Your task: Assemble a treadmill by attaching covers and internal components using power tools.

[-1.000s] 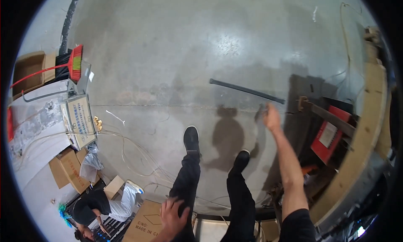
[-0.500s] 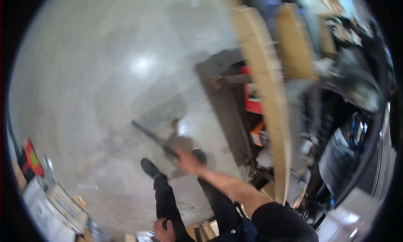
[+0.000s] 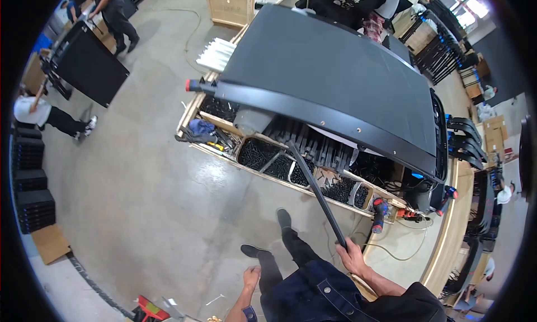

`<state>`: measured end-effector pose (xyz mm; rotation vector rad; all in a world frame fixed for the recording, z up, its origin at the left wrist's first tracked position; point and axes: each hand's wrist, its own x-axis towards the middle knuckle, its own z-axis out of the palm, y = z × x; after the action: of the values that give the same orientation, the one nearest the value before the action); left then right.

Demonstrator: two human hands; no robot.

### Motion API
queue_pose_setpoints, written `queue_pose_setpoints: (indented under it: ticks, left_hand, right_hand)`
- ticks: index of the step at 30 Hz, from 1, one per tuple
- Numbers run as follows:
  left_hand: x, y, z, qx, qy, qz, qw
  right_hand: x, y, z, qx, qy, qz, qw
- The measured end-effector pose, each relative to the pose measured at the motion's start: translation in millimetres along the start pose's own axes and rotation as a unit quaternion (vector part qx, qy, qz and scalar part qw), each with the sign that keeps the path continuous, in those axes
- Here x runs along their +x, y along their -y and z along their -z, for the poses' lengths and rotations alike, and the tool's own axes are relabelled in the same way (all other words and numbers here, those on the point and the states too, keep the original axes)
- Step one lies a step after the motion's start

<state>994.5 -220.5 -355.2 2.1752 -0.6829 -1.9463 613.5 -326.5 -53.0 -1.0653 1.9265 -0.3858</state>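
Note:
My right hand (image 3: 353,259) is closed around the lower end of a long black bar (image 3: 316,190). The bar slants up and away to the left, its far end over a bundle of black metal parts (image 3: 313,146) in the wooden workbench (image 3: 221,152). Low beside my left thigh hangs my left hand (image 3: 251,276), its fingers curled, with nothing visible in them. A large dark panel (image 3: 335,70) with a curved front rail lies across the bench, hiding much of its top. Along the near edge, bins hold black screws (image 3: 258,153).
A blue-and-black power drill (image 3: 379,214) hangs at the bench's near right corner, beside a pale hose (image 3: 411,257). White strips (image 3: 216,55) stick out at the far left. Two people move another dark panel (image 3: 89,65). Black stacked parts (image 3: 34,207) line the left side.
My view has turned from the floor and side shelving to the bench. The bar, still in my right hand, has moved from low over the floor to over the bench's near side.

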Motion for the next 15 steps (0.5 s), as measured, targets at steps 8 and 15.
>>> queue_pose_setpoints:
  ticks: [8,15]
  left_hand:
    - [-73.0,-141.9,1.9,-0.087,-0.013,-0.008,0.996]
    - [-113.1,-162.1,-4.2,-0.118,-0.028,-0.013,0.993]
  right_hand:
    - [179.7,20.5,-79.8,0.357,-0.096,0.016,0.929]
    - [285.6,102.9,-27.2,0.182,-0.290,-0.007,0.940]
